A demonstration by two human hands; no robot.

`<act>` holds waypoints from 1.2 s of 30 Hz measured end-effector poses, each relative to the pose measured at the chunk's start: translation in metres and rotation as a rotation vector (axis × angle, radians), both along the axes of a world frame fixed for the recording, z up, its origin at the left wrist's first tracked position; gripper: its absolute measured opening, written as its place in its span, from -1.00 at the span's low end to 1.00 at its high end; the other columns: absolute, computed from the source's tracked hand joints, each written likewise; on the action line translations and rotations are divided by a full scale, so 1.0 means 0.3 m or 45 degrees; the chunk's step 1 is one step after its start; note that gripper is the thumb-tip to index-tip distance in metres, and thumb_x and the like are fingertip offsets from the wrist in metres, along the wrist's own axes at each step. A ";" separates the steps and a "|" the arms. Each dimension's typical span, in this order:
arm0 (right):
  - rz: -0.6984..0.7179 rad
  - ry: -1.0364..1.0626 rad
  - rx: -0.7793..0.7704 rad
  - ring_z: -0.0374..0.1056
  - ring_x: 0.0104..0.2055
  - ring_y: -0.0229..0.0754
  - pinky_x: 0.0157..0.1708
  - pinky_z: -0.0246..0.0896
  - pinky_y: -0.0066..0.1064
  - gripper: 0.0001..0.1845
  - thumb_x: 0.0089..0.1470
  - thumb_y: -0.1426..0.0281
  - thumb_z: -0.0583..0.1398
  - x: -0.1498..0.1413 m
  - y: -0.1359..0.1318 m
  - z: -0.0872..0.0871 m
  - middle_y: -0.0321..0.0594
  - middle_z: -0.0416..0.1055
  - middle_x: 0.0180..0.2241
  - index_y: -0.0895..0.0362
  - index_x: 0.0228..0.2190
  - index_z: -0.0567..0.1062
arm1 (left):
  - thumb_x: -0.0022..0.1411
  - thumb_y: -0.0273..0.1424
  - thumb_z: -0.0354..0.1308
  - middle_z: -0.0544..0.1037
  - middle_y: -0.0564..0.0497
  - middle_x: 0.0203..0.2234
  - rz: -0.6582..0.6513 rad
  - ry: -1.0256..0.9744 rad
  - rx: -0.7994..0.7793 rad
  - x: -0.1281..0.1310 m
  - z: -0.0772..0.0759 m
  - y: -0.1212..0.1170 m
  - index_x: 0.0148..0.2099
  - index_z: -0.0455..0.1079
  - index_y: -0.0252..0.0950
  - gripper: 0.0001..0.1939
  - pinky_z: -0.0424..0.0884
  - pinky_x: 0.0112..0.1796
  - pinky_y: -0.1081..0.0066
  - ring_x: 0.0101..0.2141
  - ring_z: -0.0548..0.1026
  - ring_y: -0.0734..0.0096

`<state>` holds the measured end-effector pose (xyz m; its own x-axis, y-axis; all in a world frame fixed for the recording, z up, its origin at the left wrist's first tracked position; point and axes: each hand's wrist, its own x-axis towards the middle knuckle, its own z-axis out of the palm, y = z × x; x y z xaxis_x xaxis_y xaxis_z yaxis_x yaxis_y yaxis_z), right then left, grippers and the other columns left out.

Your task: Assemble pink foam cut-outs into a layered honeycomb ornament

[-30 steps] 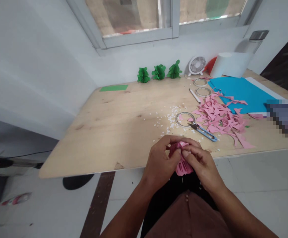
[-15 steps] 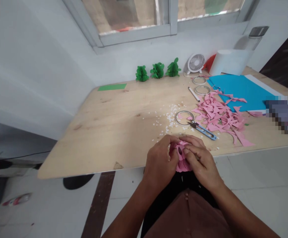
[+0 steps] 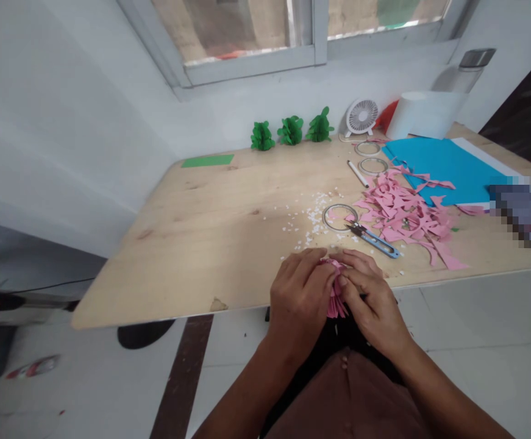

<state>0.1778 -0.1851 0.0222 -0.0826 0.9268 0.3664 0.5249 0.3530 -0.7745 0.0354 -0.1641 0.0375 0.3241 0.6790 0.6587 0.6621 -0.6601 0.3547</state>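
Observation:
Between my two hands, at the table's front edge, is a pink layered paper piece [image 3: 336,305] with pleat-like leaves hanging below the fingers. My left hand [image 3: 299,292] is closed on its left side, thumb and fingers pressed over the upper part. From the right, my right hand [image 3: 368,292] pinches the same piece, its thumb lying along the paper. Most of the upper paper is hidden by the fingers. Just beyond the hands lie blue-handled thread snips [image 3: 377,241] and a roll of narrow tape [image 3: 340,217].
Pink paper scraps [image 3: 402,210] are heaped right of the snips, near blue sheets [image 3: 443,167]. White bits [image 3: 315,216] are scattered mid-table. Green paper shapes [image 3: 291,130], a small white fan [image 3: 361,117] and a marker [image 3: 357,174] are farther back. A green strip [image 3: 208,161] lies at left.
My left thumb and fingers have moved right over the pink paper piece, covering more of its top. Its hanging leaves now look narrower and more bunched. The table items have stayed put.

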 end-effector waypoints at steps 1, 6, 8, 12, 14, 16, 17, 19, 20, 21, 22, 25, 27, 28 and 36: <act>-0.006 -0.013 0.008 0.20 0.09 0.05 0.05 0.10 0.03 -0.74 0.17 0.41 0.04 -0.001 -0.001 0.002 -0.16 0.46 -0.07 0.01 -0.36 0.52 | 0.23 -0.52 0.06 0.58 -0.13 -0.22 0.002 -0.008 -0.009 0.001 -0.001 -0.001 -0.28 0.43 -0.30 -0.88 0.45 -0.11 0.20 -0.17 0.51 0.26; -0.016 -0.085 0.073 0.20 0.08 0.06 0.05 0.09 0.05 -0.74 0.16 0.45 0.04 -0.008 -0.010 0.013 -0.14 0.45 -0.07 0.02 -0.31 0.53 | 0.24 -0.52 0.05 0.59 -0.11 -0.27 -0.011 -0.024 -0.016 0.003 0.007 -0.008 -0.27 0.45 -0.31 -0.86 0.47 -0.11 0.21 -0.19 0.52 0.29; -0.012 -0.113 0.094 0.18 0.09 0.05 0.06 0.08 0.05 -0.73 0.15 0.48 0.04 -0.009 -0.013 0.016 -0.13 0.45 -0.07 0.03 -0.32 0.52 | 0.24 -0.53 0.04 0.58 -0.10 -0.28 -0.020 -0.013 -0.015 0.002 0.013 -0.011 -0.27 0.44 -0.31 -0.85 0.47 -0.13 0.24 -0.21 0.52 0.30; 0.008 -0.142 0.127 0.18 0.10 0.05 0.05 0.09 0.03 -0.73 0.13 0.52 0.04 -0.006 -0.016 0.014 -0.13 0.45 -0.07 0.05 -0.33 0.52 | 0.25 -0.54 0.03 0.57 -0.09 -0.28 -0.024 -0.005 -0.049 -0.001 0.021 -0.016 -0.26 0.40 -0.32 -0.88 0.48 -0.15 0.28 -0.23 0.52 0.32; 0.005 -0.142 0.129 0.19 0.10 0.05 0.04 0.09 0.03 -0.73 0.13 0.51 0.05 -0.002 -0.015 0.011 -0.15 0.46 -0.08 0.03 -0.31 0.53 | 0.24 -0.54 0.04 0.57 -0.09 -0.29 -0.035 -0.034 -0.089 -0.003 0.020 -0.015 -0.25 0.39 -0.32 -0.89 0.48 -0.15 0.28 -0.22 0.52 0.32; -0.005 -0.134 0.136 0.20 0.10 0.06 0.03 0.10 0.03 -0.76 0.11 0.49 0.08 0.001 -0.015 0.006 -0.16 0.47 -0.09 0.02 -0.31 0.54 | 0.25 -0.53 0.04 0.57 -0.09 -0.29 -0.046 -0.063 -0.131 -0.005 0.019 -0.012 -0.25 0.38 -0.32 -0.89 0.48 -0.15 0.28 -0.22 0.52 0.32; -0.020 -0.127 0.148 0.21 0.09 0.06 0.03 0.10 0.03 -0.78 0.11 0.48 0.10 0.003 -0.015 0.004 -0.17 0.48 -0.10 0.02 -0.32 0.54 | 0.25 -0.53 0.03 0.57 -0.09 -0.29 -0.051 -0.070 -0.145 -0.005 0.019 -0.010 -0.25 0.38 -0.31 -0.89 0.48 -0.15 0.28 -0.22 0.52 0.33; -0.067 -0.110 0.182 0.24 0.07 0.06 0.04 0.10 0.02 -0.81 0.09 0.47 0.13 0.003 -0.014 0.001 -0.18 0.50 -0.13 0.02 -0.34 0.53 | 0.25 -0.54 0.03 0.56 -0.09 -0.29 -0.059 -0.071 -0.149 -0.005 0.019 -0.007 -0.26 0.38 -0.31 -0.89 0.48 -0.16 0.29 -0.23 0.52 0.33; -0.098 -0.099 0.200 0.25 0.06 0.05 0.04 0.10 0.02 -0.83 0.09 0.47 0.14 0.003 -0.013 -0.001 -0.18 0.51 -0.15 0.02 -0.35 0.53 | 0.25 -0.55 0.03 0.56 -0.10 -0.29 -0.065 -0.068 -0.141 -0.005 0.020 -0.005 -0.27 0.38 -0.32 -0.89 0.48 -0.16 0.29 -0.23 0.52 0.33; -0.125 -0.089 0.213 0.26 0.05 0.05 0.04 0.10 0.01 -0.84 0.08 0.47 0.15 0.002 -0.013 -0.002 -0.19 0.52 -0.17 0.02 -0.35 0.53 | 0.24 -0.55 0.04 0.56 -0.10 -0.30 -0.072 -0.068 -0.133 -0.004 0.022 -0.004 -0.27 0.38 -0.32 -0.89 0.48 -0.17 0.30 -0.24 0.51 0.33; -0.145 -0.081 0.219 0.27 0.04 0.04 0.03 0.11 0.01 -0.85 0.08 0.47 0.15 0.001 -0.012 -0.003 -0.19 0.53 -0.18 0.02 -0.35 0.53 | 0.24 -0.56 0.04 0.56 -0.09 -0.30 -0.077 -0.071 -0.127 -0.003 0.024 -0.003 -0.27 0.38 -0.33 -0.89 0.48 -0.17 0.30 -0.24 0.51 0.34; -0.191 -0.065 0.209 0.27 0.04 0.04 0.03 0.12 0.01 -0.86 0.07 0.47 0.17 -0.003 -0.010 -0.010 -0.19 0.53 -0.17 0.03 -0.35 0.52 | 0.24 -0.56 0.04 0.55 -0.08 -0.32 -0.089 -0.087 -0.128 0.000 0.027 -0.002 -0.27 0.38 -0.32 -0.89 0.49 -0.19 0.33 -0.25 0.51 0.36; -0.214 -0.053 0.203 0.27 0.04 0.03 0.04 0.12 0.02 -0.87 0.06 0.46 0.18 -0.006 -0.009 -0.016 -0.19 0.53 -0.17 0.03 -0.34 0.52 | 0.24 -0.56 0.04 0.55 -0.07 -0.32 -0.098 -0.102 -0.149 0.000 0.027 -0.001 -0.27 0.38 -0.32 -0.88 0.48 -0.20 0.35 -0.25 0.51 0.37; -0.219 -0.042 0.202 0.27 0.04 0.03 0.04 0.12 0.03 -0.87 0.06 0.46 0.18 -0.007 -0.008 -0.019 -0.20 0.53 -0.17 0.03 -0.34 0.52 | 0.23 -0.57 0.04 0.55 -0.07 -0.31 -0.095 -0.116 -0.166 0.000 0.027 -0.002 -0.27 0.38 -0.32 -0.89 0.48 -0.20 0.35 -0.25 0.50 0.37; -0.217 0.021 0.182 0.27 0.05 0.03 0.03 0.14 0.05 -0.87 0.06 0.45 0.18 -0.013 -0.009 -0.033 -0.17 0.52 -0.15 0.04 -0.34 0.53 | 0.18 -0.59 0.08 0.54 0.01 -0.37 -0.026 -0.272 -0.418 -0.006 0.038 -0.002 -0.29 0.37 -0.29 -0.88 0.44 -0.26 0.37 -0.32 0.49 0.39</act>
<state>0.1737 -0.1879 0.0122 0.0782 0.8653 0.4950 0.5738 0.3670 -0.7322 0.0335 -0.1647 0.0490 0.2185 0.8597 0.4616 0.5385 -0.5007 0.6777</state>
